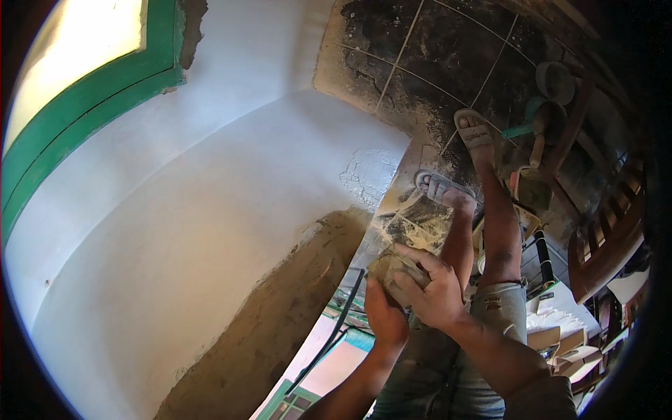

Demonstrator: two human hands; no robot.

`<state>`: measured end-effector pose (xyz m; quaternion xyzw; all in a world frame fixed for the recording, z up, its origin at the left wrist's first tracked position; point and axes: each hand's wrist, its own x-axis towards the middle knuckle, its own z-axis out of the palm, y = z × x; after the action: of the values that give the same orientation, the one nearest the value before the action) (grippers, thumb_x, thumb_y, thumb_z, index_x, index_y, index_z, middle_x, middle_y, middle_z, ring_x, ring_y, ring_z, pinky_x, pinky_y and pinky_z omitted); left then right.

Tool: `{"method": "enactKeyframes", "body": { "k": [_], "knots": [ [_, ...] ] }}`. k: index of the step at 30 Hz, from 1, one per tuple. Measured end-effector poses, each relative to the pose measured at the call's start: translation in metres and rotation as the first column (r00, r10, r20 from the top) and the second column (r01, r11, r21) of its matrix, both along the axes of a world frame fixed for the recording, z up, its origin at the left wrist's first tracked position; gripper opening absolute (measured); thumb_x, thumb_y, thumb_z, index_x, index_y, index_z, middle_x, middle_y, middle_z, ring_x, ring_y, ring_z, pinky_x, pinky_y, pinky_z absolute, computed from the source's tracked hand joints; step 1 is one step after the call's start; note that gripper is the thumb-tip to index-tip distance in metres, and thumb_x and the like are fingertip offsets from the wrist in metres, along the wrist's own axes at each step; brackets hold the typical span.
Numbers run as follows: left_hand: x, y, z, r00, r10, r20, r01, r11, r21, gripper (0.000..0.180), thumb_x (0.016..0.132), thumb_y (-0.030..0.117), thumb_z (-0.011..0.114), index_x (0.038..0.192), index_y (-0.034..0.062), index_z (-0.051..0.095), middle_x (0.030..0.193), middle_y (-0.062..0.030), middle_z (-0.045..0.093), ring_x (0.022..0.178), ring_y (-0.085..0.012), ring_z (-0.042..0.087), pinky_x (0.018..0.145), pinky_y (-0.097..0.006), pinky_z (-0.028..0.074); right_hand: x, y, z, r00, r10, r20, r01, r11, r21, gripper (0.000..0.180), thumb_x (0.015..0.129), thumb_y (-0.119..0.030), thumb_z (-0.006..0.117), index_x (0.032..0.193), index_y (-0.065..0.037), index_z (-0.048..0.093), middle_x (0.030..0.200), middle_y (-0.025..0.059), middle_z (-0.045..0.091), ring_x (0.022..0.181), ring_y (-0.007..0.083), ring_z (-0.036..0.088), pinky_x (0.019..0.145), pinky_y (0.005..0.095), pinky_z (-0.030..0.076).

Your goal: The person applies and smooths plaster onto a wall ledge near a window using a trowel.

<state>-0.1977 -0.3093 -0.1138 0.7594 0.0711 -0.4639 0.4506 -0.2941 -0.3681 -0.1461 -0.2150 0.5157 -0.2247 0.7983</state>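
Note:
My left hand [386,316] and my right hand [435,292] are together in front of my knees. Between them they hold a dusty tan-grey lump [393,269], block-like in shape; its exact kind does not show. The left fingers and thumb cup it from below, while the right fingers curl over its top and side. Close by on the left stands a white wall [182,231], where a long patch of bare brown plaster [280,325] runs along the lower part. The lump is apart from that patch.
Pale powder [420,227] lies on the dark floor tiles [448,49] by my sandalled feet. To the right are a container [533,190], a wooden-handled tool [537,148], a green-handled dipper [518,131] and a wooden chair [605,262]. A green window frame [91,115] is set in the wall.

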Motion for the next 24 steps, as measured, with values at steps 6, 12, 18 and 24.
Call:
{"method": "enactKeyframes", "body": {
  "k": [6,12,18,24],
  "knots": [
    [0.007,-0.009,0.003,0.498,-0.814,0.300,0.637,0.578,0.510,0.049,0.117,0.033,0.024,0.135,-0.0019,0.053,0.126,-0.0181,0.062,0.116,-0.0266,0.063,0.104,-0.039,0.050,-0.007,0.001,0.000,0.989,0.132,-0.061,-0.136,0.988,-0.074,0.043,0.090,-0.010,0.077,0.130,0.000,0.067,0.116,0.0183,0.073,0.107,0.0204,0.071,0.095,0.0343,0.054],
    [-0.002,0.001,-0.006,0.998,-0.060,-0.034,0.062,0.997,0.054,0.052,0.116,0.040,0.026,0.137,0.0000,0.053,0.134,-0.0157,0.061,0.122,-0.0268,0.061,0.111,-0.041,0.044,0.004,-0.004,-0.007,0.997,0.069,-0.046,-0.055,0.966,0.252,0.024,0.089,-0.005,0.074,0.113,-0.002,0.071,0.109,0.0147,0.075,0.098,0.0270,0.072,0.087,0.0381,0.056],
    [-0.005,0.079,-0.026,0.846,-0.533,0.024,0.508,0.819,0.266,0.047,0.114,0.036,0.044,0.145,0.0008,0.048,0.139,-0.0108,0.057,0.127,-0.0221,0.057,0.107,-0.040,0.046,0.054,-0.003,-0.020,0.931,-0.181,-0.317,-0.002,0.865,-0.501,0.029,0.083,0.006,0.066,0.109,-0.005,0.073,0.109,0.0143,0.076,0.091,0.0341,0.069,0.084,0.0417,0.056],
    [0.007,0.135,-0.051,0.969,-0.186,-0.164,0.208,0.969,0.134,0.043,0.104,0.012,0.063,0.144,0.0081,0.049,0.127,-0.0095,0.062,0.112,-0.0210,0.064,0.095,-0.037,0.053,0.080,0.019,-0.017,0.959,-0.194,-0.208,-0.030,0.659,-0.752,0.041,0.078,0.005,0.070,0.118,-0.004,0.076,0.121,0.0109,0.076,0.084,0.0219,0.066,0.077,0.0360,0.055]
  ]
}}
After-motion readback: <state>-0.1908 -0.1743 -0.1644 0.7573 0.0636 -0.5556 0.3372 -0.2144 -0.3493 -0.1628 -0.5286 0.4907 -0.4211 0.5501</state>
